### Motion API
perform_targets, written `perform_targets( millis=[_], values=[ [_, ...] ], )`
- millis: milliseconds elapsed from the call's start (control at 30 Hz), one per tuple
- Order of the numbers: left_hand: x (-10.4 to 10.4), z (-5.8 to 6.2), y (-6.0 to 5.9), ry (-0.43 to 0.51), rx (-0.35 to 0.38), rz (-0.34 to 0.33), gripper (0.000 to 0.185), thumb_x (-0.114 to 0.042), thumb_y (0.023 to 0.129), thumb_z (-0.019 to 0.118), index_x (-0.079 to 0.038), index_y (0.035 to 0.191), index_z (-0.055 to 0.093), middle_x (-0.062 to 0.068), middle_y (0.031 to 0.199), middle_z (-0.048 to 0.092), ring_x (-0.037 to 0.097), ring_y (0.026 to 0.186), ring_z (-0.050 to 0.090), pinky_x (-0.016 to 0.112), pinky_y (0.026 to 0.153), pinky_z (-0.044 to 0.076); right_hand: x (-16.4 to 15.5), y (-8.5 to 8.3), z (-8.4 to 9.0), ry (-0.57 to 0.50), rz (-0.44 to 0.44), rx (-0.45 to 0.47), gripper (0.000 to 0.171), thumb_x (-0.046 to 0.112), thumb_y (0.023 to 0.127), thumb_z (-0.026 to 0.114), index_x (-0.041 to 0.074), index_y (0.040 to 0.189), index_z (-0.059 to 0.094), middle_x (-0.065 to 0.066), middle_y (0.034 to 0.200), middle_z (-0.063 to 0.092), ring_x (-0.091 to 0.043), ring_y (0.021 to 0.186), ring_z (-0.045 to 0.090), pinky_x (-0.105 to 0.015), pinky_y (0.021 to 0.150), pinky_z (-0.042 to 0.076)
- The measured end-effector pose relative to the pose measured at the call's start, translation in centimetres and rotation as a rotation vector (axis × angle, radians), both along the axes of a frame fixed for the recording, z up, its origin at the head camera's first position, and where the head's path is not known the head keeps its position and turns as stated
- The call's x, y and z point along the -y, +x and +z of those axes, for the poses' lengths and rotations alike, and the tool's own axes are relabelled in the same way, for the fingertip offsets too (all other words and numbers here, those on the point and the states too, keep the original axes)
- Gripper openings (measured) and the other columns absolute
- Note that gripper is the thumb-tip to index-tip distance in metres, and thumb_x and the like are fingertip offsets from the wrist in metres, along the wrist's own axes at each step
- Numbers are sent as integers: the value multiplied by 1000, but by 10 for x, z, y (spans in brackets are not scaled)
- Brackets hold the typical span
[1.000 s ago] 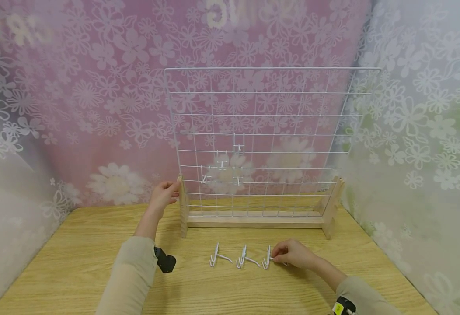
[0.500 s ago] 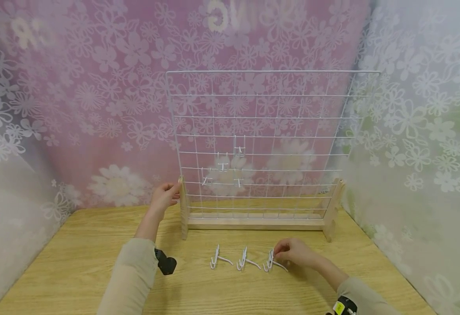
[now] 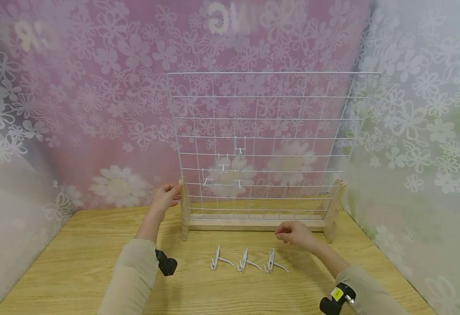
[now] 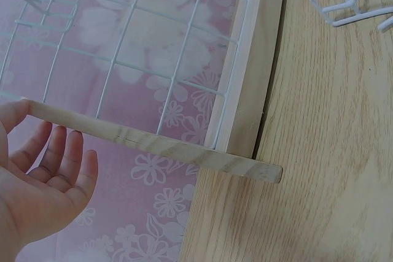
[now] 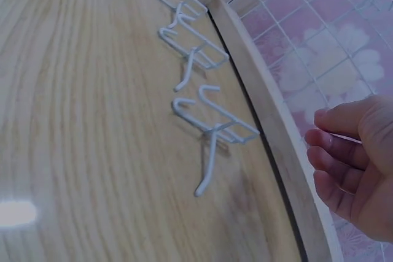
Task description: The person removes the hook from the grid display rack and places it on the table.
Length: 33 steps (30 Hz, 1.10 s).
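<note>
A white wire grid panel (image 3: 273, 73) stands upright in a wooden stand (image 3: 253, 227). My left hand (image 3: 165, 197) holds the top of the stand's left post (image 4: 153, 145), thumb on one face and fingertips against the other. Three white wire display hooks lie in a row in front: a left hook (image 3: 216, 259), a middle hook (image 3: 244, 261) and a right hook (image 5: 212, 130). Beyond the right hook, near the stand's base bar, my right hand (image 3: 296, 234) hovers with loosely bent fingers and nothing in them.
Several white hooks, one of them an upper hook (image 3: 240, 151), hang on the grid's left half. The wood-grain table (image 3: 198, 293) meets a pink flowered backdrop (image 3: 127, 109) behind and a pale flowered curtain (image 3: 419, 166) at the right.
My right hand has let go of the right hook, which lies turned slightly, and has lifted away toward the stand. My left hand stays at the post.
</note>
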<state>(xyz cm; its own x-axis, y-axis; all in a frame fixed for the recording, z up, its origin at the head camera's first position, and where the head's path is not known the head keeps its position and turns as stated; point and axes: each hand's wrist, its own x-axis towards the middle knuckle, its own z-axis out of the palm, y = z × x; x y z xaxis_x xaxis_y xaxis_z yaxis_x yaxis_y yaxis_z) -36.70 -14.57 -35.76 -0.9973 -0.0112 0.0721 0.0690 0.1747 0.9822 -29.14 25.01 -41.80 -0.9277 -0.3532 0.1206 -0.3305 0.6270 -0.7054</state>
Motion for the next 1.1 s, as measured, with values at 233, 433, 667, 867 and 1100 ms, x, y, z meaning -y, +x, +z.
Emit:
perform_targets(
  millis=[233,433,667,867,1100],
  values=[
    [0,0,0,8,6,-1,42,-33,95,53,4,116,53,14,102,55,29,96,54,44,91,45,2,-7,16,-11,-45,21,19,14,91,60,-3,100,63,-10,83,63,-21,72,55,-35,60,49],
    [0,-1,-1,15,11,0,42,-33,95,53,3,115,54,14,101,55,30,97,54,44,91,45,5,-15,29,-74,-51,60,25,18,92,58,-4,105,62,-17,93,63,-31,81,57,-42,69,50],
    [3,-2,-2,13,4,5,44,-34,95,53,4,117,54,13,99,56,28,95,54,45,90,44,15,-24,47,-101,-50,30,26,21,93,58,-1,107,63,-6,90,64,-35,84,57,-41,69,50],
    [2,-2,-2,7,0,3,45,-35,95,53,4,116,54,13,101,56,29,96,55,44,90,45,29,-26,65,-120,-36,-28,22,17,92,59,-1,105,65,-5,86,65,-28,78,58,-38,66,51],
    [1,-4,-3,10,14,4,45,-36,94,54,3,116,54,14,102,56,29,98,55,44,90,45,47,-31,82,-108,-59,-33,24,21,93,58,3,109,64,-5,91,65,-27,83,58,-32,67,49]
  ],
)
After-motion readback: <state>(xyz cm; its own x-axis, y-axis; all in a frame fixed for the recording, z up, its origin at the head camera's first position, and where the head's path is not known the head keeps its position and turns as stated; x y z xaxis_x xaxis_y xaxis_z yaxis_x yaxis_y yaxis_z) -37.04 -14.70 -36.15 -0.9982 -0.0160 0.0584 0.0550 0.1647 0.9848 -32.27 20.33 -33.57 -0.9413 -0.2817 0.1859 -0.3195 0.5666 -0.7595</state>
